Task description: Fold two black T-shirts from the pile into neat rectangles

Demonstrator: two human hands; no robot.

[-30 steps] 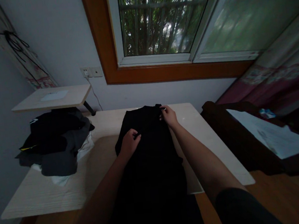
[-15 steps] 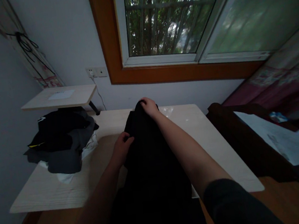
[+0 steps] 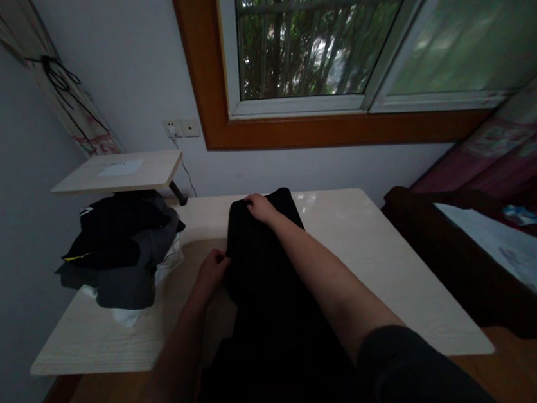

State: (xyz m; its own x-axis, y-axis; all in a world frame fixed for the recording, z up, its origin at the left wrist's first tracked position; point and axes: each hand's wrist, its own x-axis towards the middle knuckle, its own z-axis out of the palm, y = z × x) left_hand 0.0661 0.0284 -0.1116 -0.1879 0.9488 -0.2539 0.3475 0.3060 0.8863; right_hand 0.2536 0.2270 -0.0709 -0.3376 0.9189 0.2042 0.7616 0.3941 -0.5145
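A long black garment [image 3: 267,273] lies lengthwise down the middle of a light wooden table [image 3: 376,254] and hangs over its near edge. My right hand [image 3: 260,207] rests on the garment's far left corner, fingers closed on the cloth. My left hand [image 3: 213,269] grips the garment's left edge about halfway along, fingers curled on the fabric. Both forearms reach out over the cloth.
A pile of dark and grey clothes [image 3: 121,250] sits on the table's left end, under a small raised shelf [image 3: 120,173]. A dark wooden bed frame with white paper [image 3: 521,250] stands at the right. A window and a wall socket [image 3: 182,128] face me.
My right hand carried the garment's far right corner over to the left, folding the cloth narrower. My left hand slid left along the edge. The camera view shifted slightly.
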